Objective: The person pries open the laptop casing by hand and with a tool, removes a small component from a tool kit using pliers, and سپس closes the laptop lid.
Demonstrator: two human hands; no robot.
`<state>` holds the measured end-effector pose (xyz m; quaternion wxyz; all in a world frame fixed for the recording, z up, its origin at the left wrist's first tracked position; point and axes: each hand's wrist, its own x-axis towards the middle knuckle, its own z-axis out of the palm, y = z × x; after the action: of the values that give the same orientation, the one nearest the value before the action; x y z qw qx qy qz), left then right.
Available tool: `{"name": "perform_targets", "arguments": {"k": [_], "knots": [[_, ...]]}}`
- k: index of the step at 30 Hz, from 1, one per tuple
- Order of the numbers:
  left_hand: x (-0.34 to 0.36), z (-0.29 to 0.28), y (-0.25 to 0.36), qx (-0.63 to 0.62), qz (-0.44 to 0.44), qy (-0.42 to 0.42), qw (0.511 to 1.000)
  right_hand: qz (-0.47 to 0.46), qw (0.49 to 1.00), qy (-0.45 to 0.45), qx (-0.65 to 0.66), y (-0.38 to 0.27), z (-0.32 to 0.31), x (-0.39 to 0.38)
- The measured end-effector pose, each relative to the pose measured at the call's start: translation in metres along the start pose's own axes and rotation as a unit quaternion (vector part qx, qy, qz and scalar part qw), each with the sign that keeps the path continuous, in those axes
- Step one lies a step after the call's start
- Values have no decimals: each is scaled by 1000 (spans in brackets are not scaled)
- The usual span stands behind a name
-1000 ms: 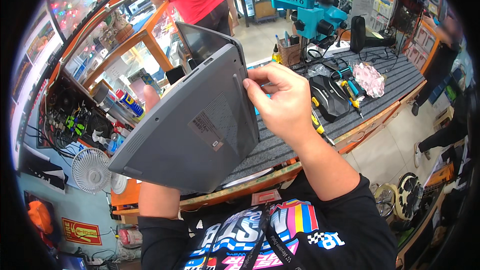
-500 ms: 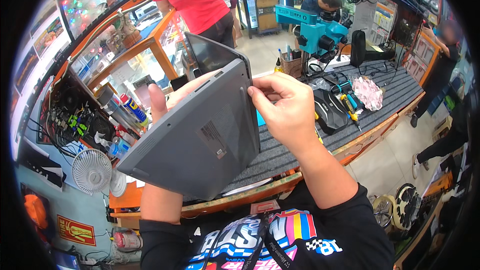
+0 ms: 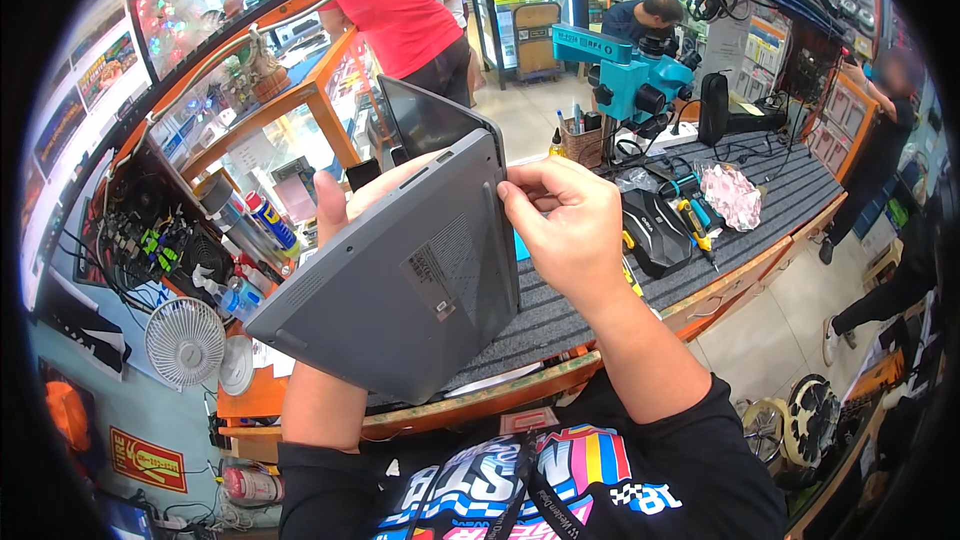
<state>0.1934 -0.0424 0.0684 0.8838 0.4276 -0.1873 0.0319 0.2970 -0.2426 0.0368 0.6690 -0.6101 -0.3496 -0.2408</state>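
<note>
Position: while both hands are lifting it above the table (image 3: pixel 600 315), the grey laptop (image 3: pixel 400 285) is hanging tilted, underside toward the camera.
Long axis: it is running from 7 o'clock up to 1 o'clock, and the half-open lid (image 3: pixel 425 120) is sticking out at the top.
Left hand (image 3: pixel 345 202): it is supporting the laptop from behind at 10 o'clock; only the thumb and palm edge are showing, closed on the far edge.
Right hand (image 3: pixel 565 230): it is pinching the right edge near the hinge corner at 3 o'clock, fingers narrow; it is the nearer hand.
Nearby: a black mouse (image 3: pixel 655 230) is lying on the table at 3 o'clock.
</note>
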Motion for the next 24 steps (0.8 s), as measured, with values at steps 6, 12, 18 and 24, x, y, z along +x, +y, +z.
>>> {"name": "perform_targets", "arguments": {"k": [6,12,18,24], "knots": [[1,0,4,9,-17,-20,1000,-9,1000,-3,-8,0,1,-1],[8,4,6,161,-17,28,986,2,1000,-21,-23,-2,-3,-1],[9,-4,8,178,-16,14,984,-2,999,-24,-28,-3,-5,1],[4,17,7,182,-11,32,983,-4,999,-31,-35,-3,-5,1]]}}
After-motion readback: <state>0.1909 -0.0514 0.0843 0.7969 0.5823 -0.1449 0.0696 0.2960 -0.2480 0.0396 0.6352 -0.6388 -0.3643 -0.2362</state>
